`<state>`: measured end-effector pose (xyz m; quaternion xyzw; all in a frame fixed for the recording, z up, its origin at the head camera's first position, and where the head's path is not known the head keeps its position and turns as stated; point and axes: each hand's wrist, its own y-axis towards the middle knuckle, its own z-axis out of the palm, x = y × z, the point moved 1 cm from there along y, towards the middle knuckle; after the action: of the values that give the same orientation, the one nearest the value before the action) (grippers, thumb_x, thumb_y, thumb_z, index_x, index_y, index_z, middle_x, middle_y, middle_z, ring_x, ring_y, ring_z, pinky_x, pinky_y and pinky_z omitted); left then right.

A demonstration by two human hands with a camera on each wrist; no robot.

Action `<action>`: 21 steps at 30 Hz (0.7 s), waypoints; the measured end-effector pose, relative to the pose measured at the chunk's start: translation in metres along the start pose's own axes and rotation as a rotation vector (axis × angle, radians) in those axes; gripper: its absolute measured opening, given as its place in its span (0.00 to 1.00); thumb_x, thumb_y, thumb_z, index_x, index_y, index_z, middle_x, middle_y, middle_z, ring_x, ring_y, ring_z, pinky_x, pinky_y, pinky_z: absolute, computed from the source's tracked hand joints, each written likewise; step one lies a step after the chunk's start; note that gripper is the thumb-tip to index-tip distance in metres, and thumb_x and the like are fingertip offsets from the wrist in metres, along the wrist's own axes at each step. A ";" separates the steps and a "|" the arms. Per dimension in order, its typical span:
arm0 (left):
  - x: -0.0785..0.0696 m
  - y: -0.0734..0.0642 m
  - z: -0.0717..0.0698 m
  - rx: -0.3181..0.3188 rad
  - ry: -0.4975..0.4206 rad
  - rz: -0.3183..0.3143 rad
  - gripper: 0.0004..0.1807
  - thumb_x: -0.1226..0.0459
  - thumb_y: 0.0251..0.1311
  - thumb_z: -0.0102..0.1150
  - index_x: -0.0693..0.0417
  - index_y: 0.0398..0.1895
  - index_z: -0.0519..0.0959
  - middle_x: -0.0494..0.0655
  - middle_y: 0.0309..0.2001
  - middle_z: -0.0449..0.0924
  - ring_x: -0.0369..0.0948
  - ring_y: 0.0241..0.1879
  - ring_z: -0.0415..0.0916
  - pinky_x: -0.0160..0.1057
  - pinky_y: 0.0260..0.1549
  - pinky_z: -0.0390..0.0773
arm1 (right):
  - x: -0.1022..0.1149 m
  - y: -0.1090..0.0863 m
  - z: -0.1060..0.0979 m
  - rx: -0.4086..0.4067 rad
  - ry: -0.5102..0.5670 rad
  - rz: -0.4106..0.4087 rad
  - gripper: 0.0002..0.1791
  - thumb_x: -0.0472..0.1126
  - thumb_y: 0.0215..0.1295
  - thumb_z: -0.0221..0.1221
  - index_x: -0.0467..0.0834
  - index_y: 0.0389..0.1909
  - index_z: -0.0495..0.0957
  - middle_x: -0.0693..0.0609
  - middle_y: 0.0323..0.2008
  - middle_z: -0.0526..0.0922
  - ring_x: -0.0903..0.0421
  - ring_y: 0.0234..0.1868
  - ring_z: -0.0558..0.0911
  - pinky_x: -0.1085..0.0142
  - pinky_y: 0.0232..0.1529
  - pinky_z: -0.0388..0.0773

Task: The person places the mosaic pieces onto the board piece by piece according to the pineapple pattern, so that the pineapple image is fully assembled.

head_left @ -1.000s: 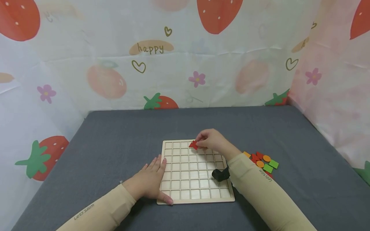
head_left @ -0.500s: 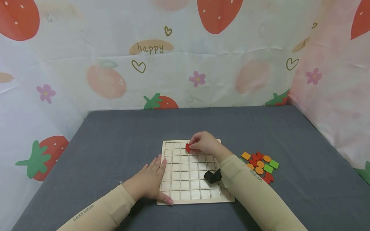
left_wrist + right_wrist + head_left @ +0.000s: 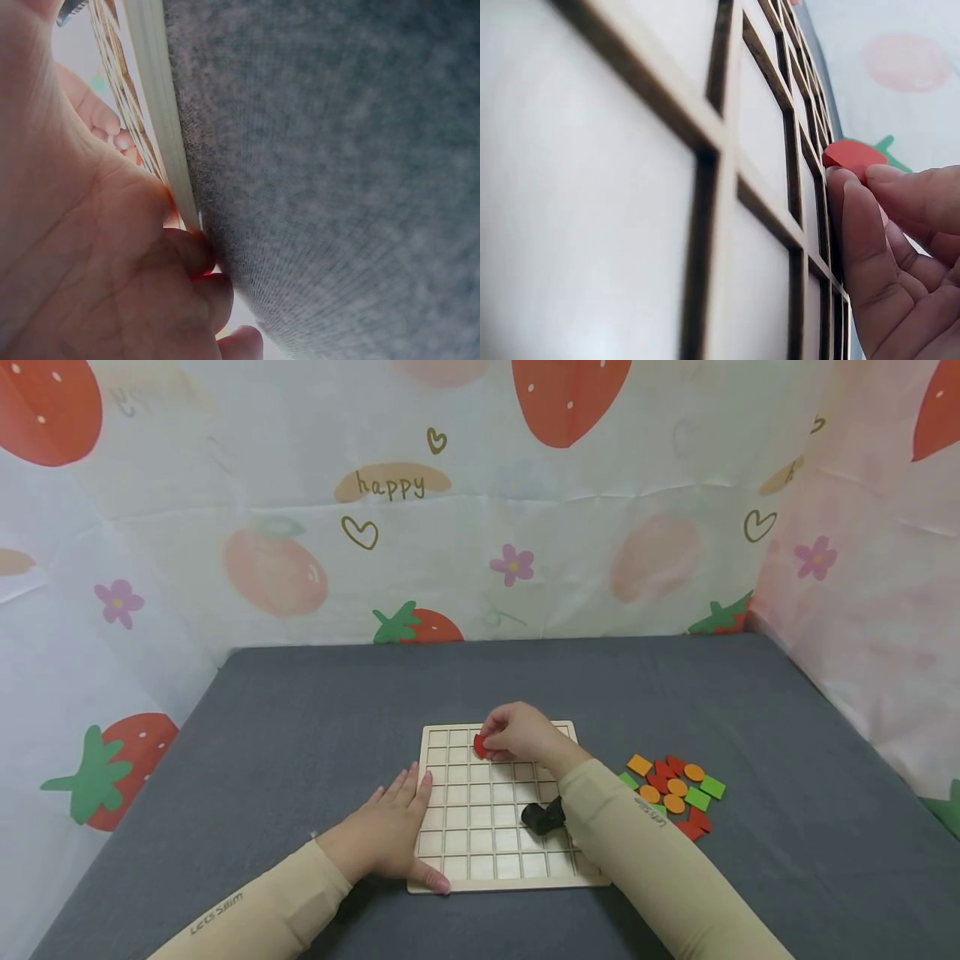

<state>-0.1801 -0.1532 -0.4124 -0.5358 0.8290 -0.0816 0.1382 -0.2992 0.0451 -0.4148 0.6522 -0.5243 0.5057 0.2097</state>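
Red piece (image 3: 480, 746): thin, flat, matte, with a curved outline and a visible edge face. It is pinched between thumb and fingers of the right hand (image 3: 525, 732), at the far rows of the grid board (image 3: 482, 816); contact with the board cannot be determined. The board is pale wood, rounded at the corners, with raised dividers, dark on their side faces, forming square cells. The left hand (image 3: 386, 832), fingers extended and gripping nothing, rests along the board's left edge. Orange discs (image 3: 677, 787) and green four-sided tiles (image 3: 697, 798) lie on woven grey cloth (image 3: 322, 718).
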 end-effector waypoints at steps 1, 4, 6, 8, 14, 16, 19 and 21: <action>0.000 0.000 0.000 -0.001 0.000 0.001 0.77 0.22 0.20 0.54 0.64 0.70 0.43 0.64 0.70 0.36 0.55 0.69 0.39 0.57 0.61 0.52 | 0.000 0.000 0.000 0.001 -0.015 -0.007 0.01 0.30 0.58 0.59 0.36 0.30 0.78 0.46 0.30 0.81 0.55 0.27 0.81 0.66 0.31 0.79; 0.000 0.000 0.001 -0.001 -0.005 0.002 0.77 0.22 0.20 0.54 0.64 0.70 0.43 0.64 0.70 0.36 0.55 0.69 0.38 0.57 0.61 0.51 | 0.000 0.001 0.001 0.004 -0.065 -0.018 0.01 0.31 0.57 0.60 0.37 0.28 0.79 0.47 0.28 0.82 0.56 0.26 0.81 0.66 0.30 0.78; 0.000 0.000 0.001 -0.001 -0.001 0.002 0.77 0.22 0.20 0.54 0.63 0.70 0.43 0.63 0.70 0.36 0.55 0.69 0.38 0.56 0.61 0.51 | 0.000 0.001 0.001 0.005 -0.100 -0.024 0.02 0.32 0.57 0.61 0.38 0.26 0.79 0.48 0.26 0.82 0.56 0.26 0.81 0.66 0.30 0.78; 0.000 0.000 0.001 -0.001 -0.001 0.001 0.77 0.22 0.20 0.54 0.63 0.70 0.43 0.63 0.71 0.36 0.55 0.69 0.38 0.56 0.61 0.51 | 0.001 0.001 0.001 0.004 -0.123 -0.025 0.03 0.33 0.56 0.61 0.39 0.25 0.79 0.49 0.26 0.82 0.57 0.26 0.81 0.67 0.30 0.78; 0.000 0.000 0.000 -0.006 -0.005 0.005 0.77 0.22 0.20 0.54 0.64 0.70 0.43 0.63 0.70 0.37 0.55 0.69 0.39 0.56 0.61 0.51 | 0.003 0.000 0.001 0.000 -0.138 -0.029 0.02 0.33 0.56 0.61 0.38 0.27 0.79 0.49 0.26 0.81 0.57 0.27 0.81 0.67 0.29 0.77; 0.000 0.000 0.000 -0.006 -0.004 0.006 0.77 0.22 0.20 0.54 0.64 0.70 0.43 0.63 0.70 0.37 0.55 0.69 0.39 0.56 0.61 0.51 | 0.003 -0.001 0.001 -0.001 -0.142 -0.033 0.01 0.33 0.57 0.61 0.39 0.29 0.80 0.48 0.27 0.80 0.57 0.26 0.80 0.67 0.28 0.77; 0.000 0.000 0.000 -0.004 -0.002 0.006 0.76 0.22 0.20 0.53 0.63 0.70 0.43 0.63 0.70 0.37 0.55 0.69 0.39 0.56 0.61 0.51 | 0.003 -0.001 0.001 -0.003 -0.173 -0.033 0.05 0.34 0.58 0.60 0.42 0.35 0.81 0.49 0.27 0.80 0.56 0.24 0.79 0.67 0.27 0.76; 0.000 0.000 0.000 -0.001 -0.002 0.004 0.76 0.22 0.21 0.53 0.63 0.70 0.43 0.63 0.70 0.36 0.55 0.69 0.38 0.56 0.61 0.51 | 0.003 -0.001 0.001 -0.003 -0.205 -0.026 0.08 0.34 0.59 0.59 0.45 0.38 0.82 0.50 0.27 0.80 0.56 0.23 0.78 0.66 0.26 0.75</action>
<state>-0.1800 -0.1529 -0.4123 -0.5344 0.8299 -0.0806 0.1389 -0.2978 0.0429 -0.4119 0.7069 -0.5353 0.4330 0.1624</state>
